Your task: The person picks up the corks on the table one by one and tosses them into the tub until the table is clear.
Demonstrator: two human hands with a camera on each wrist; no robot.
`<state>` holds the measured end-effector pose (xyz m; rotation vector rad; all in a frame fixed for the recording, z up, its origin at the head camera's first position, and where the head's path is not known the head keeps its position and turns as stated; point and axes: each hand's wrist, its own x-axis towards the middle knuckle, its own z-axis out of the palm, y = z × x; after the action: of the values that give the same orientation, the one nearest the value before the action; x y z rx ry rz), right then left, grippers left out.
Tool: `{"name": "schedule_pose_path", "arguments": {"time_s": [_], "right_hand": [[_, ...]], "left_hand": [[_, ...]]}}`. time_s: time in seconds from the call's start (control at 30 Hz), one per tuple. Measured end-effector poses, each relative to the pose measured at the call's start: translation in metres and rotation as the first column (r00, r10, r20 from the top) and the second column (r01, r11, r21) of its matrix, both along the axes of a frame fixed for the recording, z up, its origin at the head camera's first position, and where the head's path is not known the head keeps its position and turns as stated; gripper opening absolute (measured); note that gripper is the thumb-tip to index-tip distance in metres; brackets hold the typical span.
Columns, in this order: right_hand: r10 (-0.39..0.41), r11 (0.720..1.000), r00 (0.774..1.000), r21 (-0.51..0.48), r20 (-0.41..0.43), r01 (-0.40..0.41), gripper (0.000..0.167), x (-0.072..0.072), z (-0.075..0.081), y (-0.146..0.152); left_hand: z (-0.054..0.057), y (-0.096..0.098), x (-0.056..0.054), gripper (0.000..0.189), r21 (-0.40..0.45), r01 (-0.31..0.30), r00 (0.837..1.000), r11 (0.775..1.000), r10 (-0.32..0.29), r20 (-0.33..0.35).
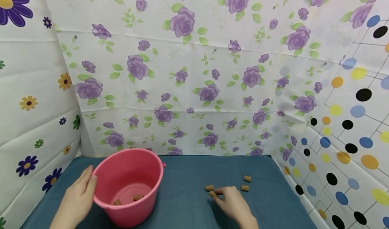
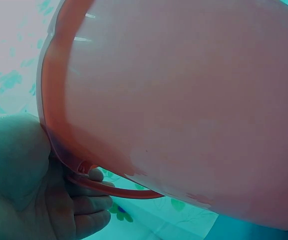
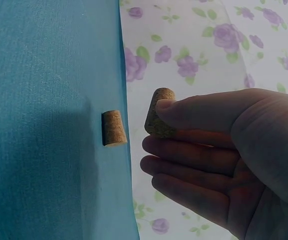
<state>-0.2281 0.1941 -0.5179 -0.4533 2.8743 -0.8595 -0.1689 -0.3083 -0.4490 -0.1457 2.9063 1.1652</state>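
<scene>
A pink bucket [image 1: 130,212] stands on the left of the table, its mouth facing up, with two corks [image 1: 138,197] visible inside. My left hand [image 1: 76,197] holds its left rim. In the left wrist view the fingers [image 2: 91,205] lie by the bucket's red-looking handle [image 2: 116,191], and the thumb tip is hidden. Over the table to the right, my right hand [image 1: 232,202] pinches a tapered cork [image 3: 158,115] between thumb and forefinger, the other fingers loosely bent. Another cork [image 1: 209,188] lies just left of the pinched one.
Two more corks, a farther one [image 1: 247,178] and a nearer one [image 1: 244,188], lie right of my right hand. A dark blue cloth [image 1: 185,195] covers the table. Flowered sheeting [image 1: 188,87] hangs behind it, with a dotted sheet [image 1: 349,137] along the right side.
</scene>
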Motion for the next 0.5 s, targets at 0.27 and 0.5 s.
{"name": "schedule_pose_path", "arguments": {"time_s": [0.27,0.5], "right_hand": [[0.008,1.000,1.000,-0.015,-0.002,-0.008,0.019,-0.0007,0.0012,0.0015],[0.009,1.000,1.000,-0.020,-0.024,-0.010,0.021,-0.0001,0.0044,0.0043]], "left_hand": [[-0.0005,-0.0003,-0.0025,0.080,0.013,0.000,1.000,1.000,0.000,-0.010],[-0.0006,-0.0009,-0.0036,0.080,0.011,-0.001,1.000,1.000,0.001,0.004]]}}
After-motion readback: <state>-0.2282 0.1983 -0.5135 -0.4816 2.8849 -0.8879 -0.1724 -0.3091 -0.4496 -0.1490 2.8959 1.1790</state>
